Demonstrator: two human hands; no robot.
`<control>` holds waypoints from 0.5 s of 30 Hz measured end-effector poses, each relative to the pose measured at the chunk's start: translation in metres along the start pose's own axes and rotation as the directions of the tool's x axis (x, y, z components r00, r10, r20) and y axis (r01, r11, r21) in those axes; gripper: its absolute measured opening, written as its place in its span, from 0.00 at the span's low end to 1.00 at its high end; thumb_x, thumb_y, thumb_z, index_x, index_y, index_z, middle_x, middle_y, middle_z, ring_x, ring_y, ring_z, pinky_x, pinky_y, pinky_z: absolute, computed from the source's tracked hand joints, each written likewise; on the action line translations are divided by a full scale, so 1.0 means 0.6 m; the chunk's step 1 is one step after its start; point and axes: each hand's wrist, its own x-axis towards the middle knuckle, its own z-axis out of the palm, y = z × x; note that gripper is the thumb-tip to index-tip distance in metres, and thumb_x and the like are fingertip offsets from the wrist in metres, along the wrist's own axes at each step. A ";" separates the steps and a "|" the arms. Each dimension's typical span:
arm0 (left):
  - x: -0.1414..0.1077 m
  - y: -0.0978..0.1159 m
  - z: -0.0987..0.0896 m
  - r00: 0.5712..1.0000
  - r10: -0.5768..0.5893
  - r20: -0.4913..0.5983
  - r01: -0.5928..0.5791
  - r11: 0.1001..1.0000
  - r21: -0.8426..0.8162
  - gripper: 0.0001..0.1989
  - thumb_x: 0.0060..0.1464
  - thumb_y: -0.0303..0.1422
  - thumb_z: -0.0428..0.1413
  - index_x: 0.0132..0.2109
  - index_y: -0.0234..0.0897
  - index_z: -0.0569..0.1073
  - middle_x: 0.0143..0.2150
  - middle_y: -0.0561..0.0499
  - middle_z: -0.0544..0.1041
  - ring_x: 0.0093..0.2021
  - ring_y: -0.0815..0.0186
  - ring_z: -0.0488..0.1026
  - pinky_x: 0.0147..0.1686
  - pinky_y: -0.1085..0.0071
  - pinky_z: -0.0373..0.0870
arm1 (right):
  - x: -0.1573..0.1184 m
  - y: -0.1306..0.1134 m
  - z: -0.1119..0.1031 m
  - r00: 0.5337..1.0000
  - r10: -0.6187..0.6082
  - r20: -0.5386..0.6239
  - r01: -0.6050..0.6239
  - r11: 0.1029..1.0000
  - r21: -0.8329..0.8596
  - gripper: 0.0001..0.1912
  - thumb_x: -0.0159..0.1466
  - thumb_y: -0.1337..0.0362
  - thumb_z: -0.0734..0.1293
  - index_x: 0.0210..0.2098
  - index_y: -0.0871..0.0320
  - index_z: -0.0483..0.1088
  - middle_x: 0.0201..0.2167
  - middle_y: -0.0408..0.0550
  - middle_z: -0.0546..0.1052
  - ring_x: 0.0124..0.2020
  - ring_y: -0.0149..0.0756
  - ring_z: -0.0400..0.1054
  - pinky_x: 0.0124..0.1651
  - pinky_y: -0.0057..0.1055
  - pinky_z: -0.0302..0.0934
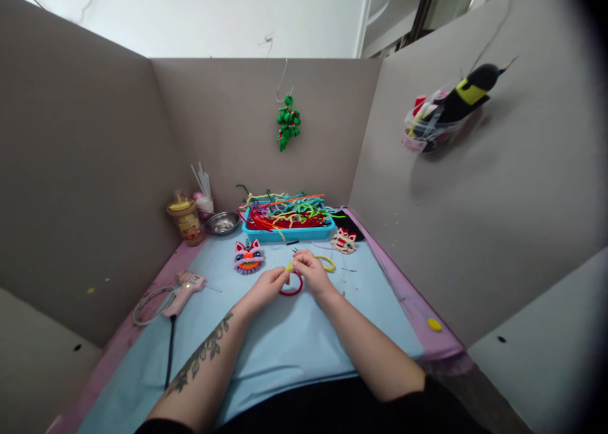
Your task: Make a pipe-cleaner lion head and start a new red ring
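My left hand (274,283) and my right hand (308,270) meet over the blue cloth, both with fingers pinched. Between their fingertips is a short bit of yellow pipe cleaner (289,267). A red loop (300,287) shows just below the fingers; whether a hand holds it is unclear. Beyond my right hand curves a yellow loop (331,262), partly hidden by that hand. Small dark pointed tips (295,251) stick out behind the fingers, their kind not clear. A purple lion-dance head of pipe cleaners (248,257) lies to the left, and a cream and red one (344,241) to the right.
A blue tray (289,235) of colourful pipe cleaners stands at the back. At left are a pink glue gun (183,294) with its cord, a metal bowl (223,223) and a lidded cup (187,222). Grey panels enclose the table; a yellow disc (434,324) lies near the right edge.
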 end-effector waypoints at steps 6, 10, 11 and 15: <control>-0.004 0.000 -0.006 0.997 -0.016 0.079 0.020 0.998 -0.058 0.15 0.54 0.42 0.48 0.27 0.35 0.67 0.22 0.56 0.62 0.26 0.69 0.57 0.27 0.74 0.53 | 0.007 0.007 -0.009 0.978 0.180 0.101 -0.193 0.971 0.141 0.10 0.47 0.61 0.68 0.17 0.60 0.67 0.37 0.48 0.67 0.28 0.30 0.59 0.28 0.27 0.55; -0.008 0.004 -0.004 0.992 -0.072 0.106 0.085 0.989 -0.122 0.17 0.54 0.44 0.49 0.29 0.35 0.69 0.20 0.57 0.61 0.22 0.70 0.55 0.23 0.74 0.50 | 0.007 0.008 -0.013 0.995 0.075 0.065 -0.080 0.994 0.073 0.08 0.48 0.61 0.70 0.19 0.59 0.71 0.33 0.46 0.68 0.36 0.35 0.63 0.42 0.31 0.58; -0.008 0.005 -0.003 0.991 -0.079 0.107 0.093 0.987 -0.135 0.17 0.54 0.45 0.49 0.30 0.34 0.70 0.20 0.57 0.61 0.22 0.70 0.54 0.23 0.74 0.49 | 0.006 0.009 -0.012 0.997 0.055 0.059 -0.058 0.997 0.055 0.08 0.49 0.61 0.70 0.19 0.59 0.72 0.32 0.46 0.69 0.38 0.36 0.63 0.45 0.33 0.57; -0.009 0.008 -0.002 0.992 -0.076 0.096 0.092 0.979 -0.184 0.18 0.54 0.46 0.50 0.28 0.35 0.69 0.20 0.57 0.61 0.22 0.70 0.54 0.22 0.74 0.49 | 0.005 0.011 -0.009 0.996 0.038 0.081 -0.042 0.998 0.047 0.08 0.50 0.61 0.70 0.20 0.59 0.72 0.30 0.45 0.70 0.36 0.35 0.64 0.43 0.32 0.58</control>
